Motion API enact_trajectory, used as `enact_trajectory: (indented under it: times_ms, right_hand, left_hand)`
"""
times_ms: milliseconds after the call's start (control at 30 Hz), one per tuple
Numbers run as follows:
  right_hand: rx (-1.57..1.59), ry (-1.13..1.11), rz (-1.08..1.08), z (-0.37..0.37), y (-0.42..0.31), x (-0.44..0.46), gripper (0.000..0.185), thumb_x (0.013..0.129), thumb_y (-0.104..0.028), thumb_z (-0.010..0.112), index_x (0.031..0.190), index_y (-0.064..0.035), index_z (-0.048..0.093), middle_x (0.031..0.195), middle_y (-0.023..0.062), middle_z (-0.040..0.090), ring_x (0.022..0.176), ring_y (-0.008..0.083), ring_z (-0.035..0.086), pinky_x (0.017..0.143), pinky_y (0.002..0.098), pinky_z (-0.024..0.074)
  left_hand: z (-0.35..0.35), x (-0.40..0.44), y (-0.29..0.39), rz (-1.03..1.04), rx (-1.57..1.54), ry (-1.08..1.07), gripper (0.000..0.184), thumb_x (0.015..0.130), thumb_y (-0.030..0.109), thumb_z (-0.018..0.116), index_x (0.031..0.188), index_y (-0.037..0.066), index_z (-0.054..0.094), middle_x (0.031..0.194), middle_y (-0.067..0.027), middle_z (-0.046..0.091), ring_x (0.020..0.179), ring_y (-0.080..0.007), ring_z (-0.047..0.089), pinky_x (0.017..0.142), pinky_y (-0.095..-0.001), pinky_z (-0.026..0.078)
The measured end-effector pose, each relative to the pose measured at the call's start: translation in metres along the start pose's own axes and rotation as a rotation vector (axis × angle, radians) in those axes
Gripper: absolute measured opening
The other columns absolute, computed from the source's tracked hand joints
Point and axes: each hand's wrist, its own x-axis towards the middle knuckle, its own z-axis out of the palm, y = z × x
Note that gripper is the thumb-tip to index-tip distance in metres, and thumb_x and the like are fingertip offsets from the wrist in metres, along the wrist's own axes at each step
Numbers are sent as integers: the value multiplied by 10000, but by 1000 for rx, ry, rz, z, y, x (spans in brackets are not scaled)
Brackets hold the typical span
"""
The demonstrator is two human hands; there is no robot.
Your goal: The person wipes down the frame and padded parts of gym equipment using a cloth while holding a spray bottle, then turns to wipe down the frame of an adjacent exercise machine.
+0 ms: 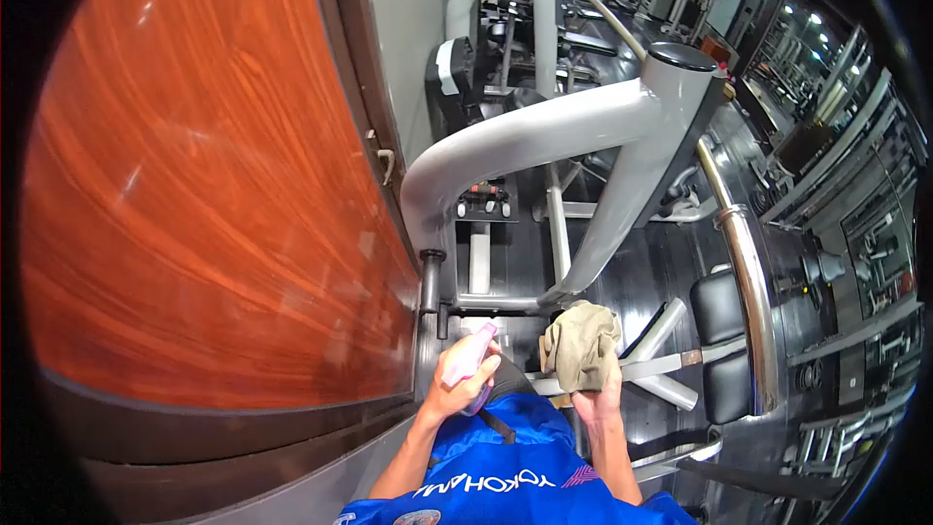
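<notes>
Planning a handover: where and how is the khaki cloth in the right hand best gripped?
I'd grip the khaki cloth by its bunched upper part, coming from the side away from the wearer: that crumpled mass projects beyond the right hand, which holds the lower end.

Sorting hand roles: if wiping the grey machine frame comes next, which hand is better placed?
Right, likely: the right hand holds the bunched beige cloth, while the left hand is taken up by the pink bottle. The grey machine frame stands just ahead.
</notes>
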Motion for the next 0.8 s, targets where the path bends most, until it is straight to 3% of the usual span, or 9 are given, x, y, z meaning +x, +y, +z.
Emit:
enact_trajectory:
  times_ms: [67,167,200,400,500,600,700,733,800]
  right_hand:
    - [-30,-16,-27,-2,-3,9,476,1004,-347,445,1382,-59,439,1362,102,533,1243,241,524,1073,394,407]
    - [-59,-23,-58,-11,-9,23,481,1003,-347,448,1392,-64,431,1367,103,529,1243,242,524,1074,393,405]
    - [-66,-22,-66,-11,-11,27,482,1004,-348,448,1393,-64,429,1364,102,531,1241,242,525,1071,394,406]
    - [-58,-61,-105,-2,-36,43,504,1002,-362,451,1398,-53,421,1366,97,531,1240,242,525,1058,399,414]
    - [-93,-62,-138,-11,-50,50,502,1007,-349,445,1403,-41,413,1369,102,529,1244,240,523,1057,399,414]
    - [-132,-98,-189,-10,-73,56,488,1015,-320,431,1408,-30,404,1376,113,522,1250,237,519,1055,401,415]
    - [-153,-100,-245,-8,-93,66,480,1024,-296,421,1414,-20,383,1378,123,513,1248,244,519,1050,404,418]
    - [-164,-93,-263,-8,-101,69,479,1026,-290,418,1417,-17,375,1377,126,511,1246,248,520,1048,405,420]
    - [-197,-89,-291,-15,-114,76,467,1031,-271,414,1420,-18,359,1369,129,509,1238,260,523,1046,410,420]
  left_hand:
    - [2,7,9,51,138,-59,170,869,47,654,1025,-12,624,835,-74,638,655,-131,620,585,-268,493]
    - [14,22,23,415,380,-84,138,845,43,672,965,-13,636,829,-107,641,678,-210,641,627,-303,502]
    - [16,24,27,364,386,-112,158,837,38,672,968,-35,623,825,-103,637,735,-182,630,676,-300,502]
    - [32,48,37,302,337,-139,199,855,40,661,1034,-34,614,816,-89,627,718,-161,618,663,-287,496]
    - [44,68,43,390,354,-180,207,864,38,654,1057,-25,613,813,-77,618,696,-146,598,648,-280,488]
    - [62,93,51,462,338,-218,191,866,36,657,1045,-17,615,813,-65,609,688,-130,580,637,-281,481]
    - [81,117,65,297,281,-248,148,872,40,657,1006,-8,616,801,-52,602,684,-112,568,625,-273,473]
    - [90,126,71,380,299,-211,97,885,51,650,957,-3,614,776,-39,592,651,-89,561,595,-255,465]
    - [104,139,84,310,266,-175,97,870,68,671,918,10,609,728,-41,577,627,-110,545,587,-275,455]
